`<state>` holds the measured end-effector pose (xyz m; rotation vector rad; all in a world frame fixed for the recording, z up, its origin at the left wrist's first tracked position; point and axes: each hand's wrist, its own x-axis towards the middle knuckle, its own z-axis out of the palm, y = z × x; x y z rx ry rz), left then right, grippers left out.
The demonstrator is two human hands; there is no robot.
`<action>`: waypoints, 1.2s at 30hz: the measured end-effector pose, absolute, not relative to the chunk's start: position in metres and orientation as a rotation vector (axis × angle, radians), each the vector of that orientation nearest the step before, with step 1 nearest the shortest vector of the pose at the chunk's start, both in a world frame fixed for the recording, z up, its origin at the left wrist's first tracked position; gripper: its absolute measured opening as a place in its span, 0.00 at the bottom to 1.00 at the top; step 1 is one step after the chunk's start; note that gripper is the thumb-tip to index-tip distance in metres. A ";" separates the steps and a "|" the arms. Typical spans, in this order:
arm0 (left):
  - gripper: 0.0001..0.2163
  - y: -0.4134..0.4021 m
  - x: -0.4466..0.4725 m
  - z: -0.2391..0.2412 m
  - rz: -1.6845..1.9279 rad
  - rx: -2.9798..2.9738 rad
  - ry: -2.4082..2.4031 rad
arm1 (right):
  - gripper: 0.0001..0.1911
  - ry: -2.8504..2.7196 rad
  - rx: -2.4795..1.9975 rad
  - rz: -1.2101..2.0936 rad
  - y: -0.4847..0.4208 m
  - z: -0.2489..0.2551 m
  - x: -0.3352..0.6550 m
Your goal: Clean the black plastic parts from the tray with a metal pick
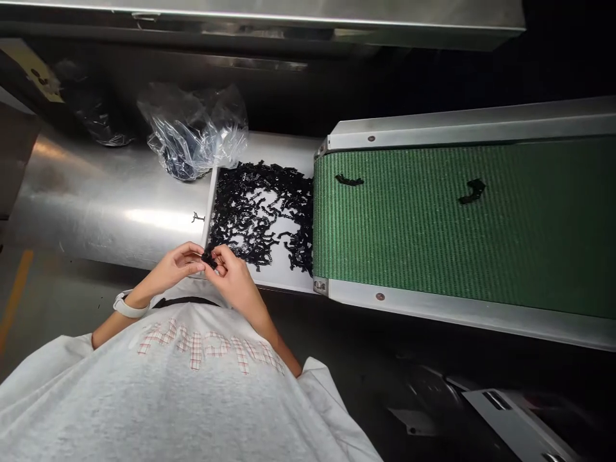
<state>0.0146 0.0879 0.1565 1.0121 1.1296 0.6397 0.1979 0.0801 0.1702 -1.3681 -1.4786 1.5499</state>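
Between my two hands is a small black plastic part (208,258), held by the fingertips in front of my body. My left hand (181,264), with a white band on its wrist, pinches it from the left. From the right, the fingers of my right hand (230,273) close on the same piece, and they hide some of it. Just beyond my hands lies a white tray (283,277) strewn with many similar black parts (255,221). One thin black piece (197,218) rests on the metal table left of the tray.
A green conveyor belt (409,224) with metal side rails adjoins the tray on the right. Two black pieces (349,180) (473,191) lie on it. Clear plastic bags (195,131) stand at the tray's far left corner on the metal table (110,199). A metal housing (269,19) overhangs the back.
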 end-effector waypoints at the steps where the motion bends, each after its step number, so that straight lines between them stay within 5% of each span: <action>1: 0.18 0.087 0.016 0.159 0.657 1.004 1.122 | 0.09 -1.478 -1.367 1.549 0.079 0.172 0.199; 9: 0.17 0.084 0.040 0.173 0.754 0.979 1.071 | 0.11 -1.370 -1.314 1.613 0.070 0.175 0.217; 18: 0.17 0.081 0.049 0.185 0.834 0.948 1.024 | 0.25 -1.171 -1.106 1.828 0.066 0.177 0.224; 31: 0.23 0.071 0.043 0.184 0.848 0.648 0.935 | 0.13 -1.185 -1.285 1.575 0.054 0.184 0.218; 36: 0.14 0.066 0.041 0.174 0.922 0.765 0.978 | 0.12 -1.161 -1.319 1.557 0.049 0.187 0.219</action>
